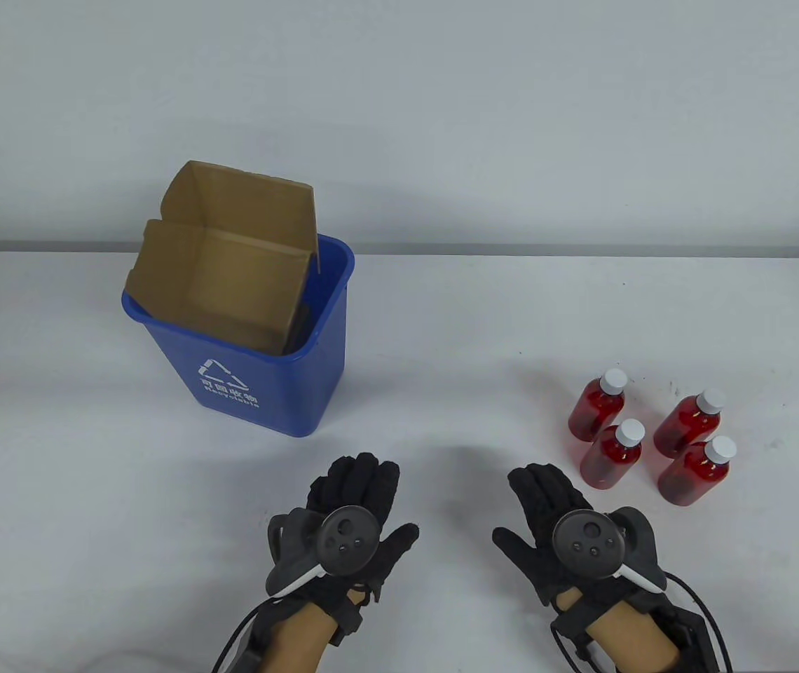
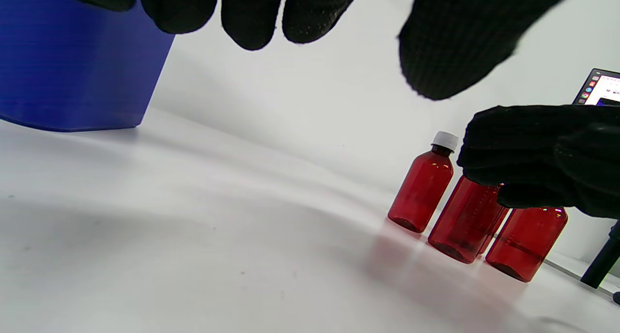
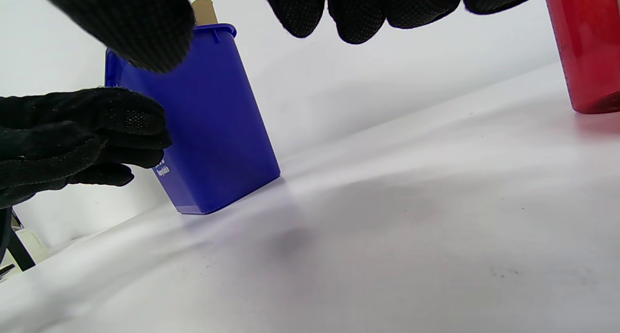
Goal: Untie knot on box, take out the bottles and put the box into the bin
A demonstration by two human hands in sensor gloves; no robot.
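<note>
The brown cardboard box stands tilted inside the blue bin, its open flaps sticking out above the rim. Several red bottles with white caps stand upright in a cluster on the table at the right; in the left wrist view the bottles show behind my right hand. My left hand hovers palm down just in front of the bin, fingers relaxed, holding nothing. My right hand hovers palm down left of the bottles, also holding nothing. In the right wrist view the bin is at the left.
The white table carries only the bin and the bottles. Its far edge meets a grey wall. A screen and a dark stand leg show off the table's right side in the left wrist view.
</note>
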